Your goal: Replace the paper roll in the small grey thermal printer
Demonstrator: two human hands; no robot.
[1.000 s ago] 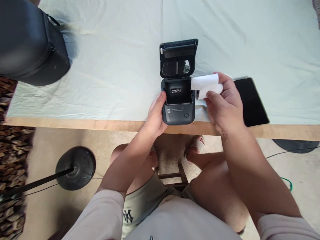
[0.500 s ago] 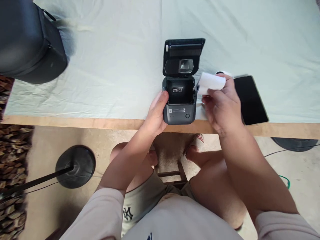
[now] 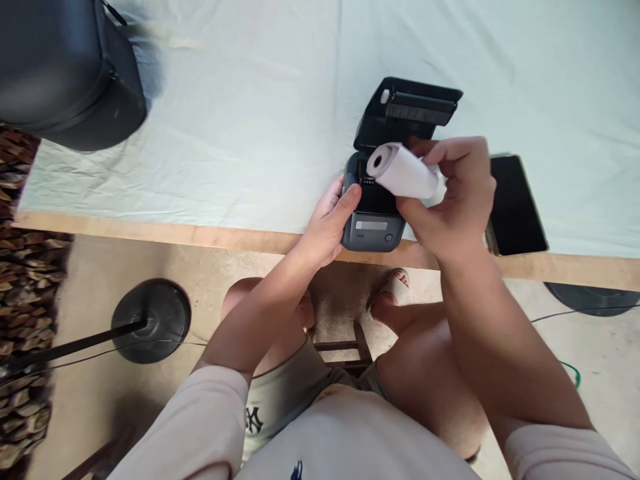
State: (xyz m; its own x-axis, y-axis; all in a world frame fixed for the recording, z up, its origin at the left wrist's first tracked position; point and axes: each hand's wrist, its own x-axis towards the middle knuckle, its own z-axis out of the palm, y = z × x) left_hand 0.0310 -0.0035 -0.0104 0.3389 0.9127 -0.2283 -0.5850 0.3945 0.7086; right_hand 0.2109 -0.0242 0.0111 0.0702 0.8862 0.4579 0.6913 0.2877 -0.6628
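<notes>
A dark grey portable label printer [image 3: 373,233] stands near the table's front edge with its lid [image 3: 407,110] raised. My left hand [image 3: 333,220] is closed around the printer's left side, its thumb at the rim of the paper compartment. Between the thumb and fingers of my right hand [image 3: 460,193] is a white paper roll [image 3: 407,172]. The roll tilts over the compartment, its hollow core end facing left. It covers part of the compartment, so I cannot tell whether it touches the inside.
Right of my right hand lies a black-screened phone or tablet [image 3: 517,207]. A black zippered case [image 3: 75,73] stands at the table's far left. Pale cloth [image 3: 240,120] covers the table, with a wooden front edge [image 3: 225,239]. Below are round black stand bases [image 3: 150,320] and a cable.
My right hand has brought the paper roll left, from beside the printer to over its compartment, and turned it so its core shows. The printer appears slightly rotated and further right in view.
</notes>
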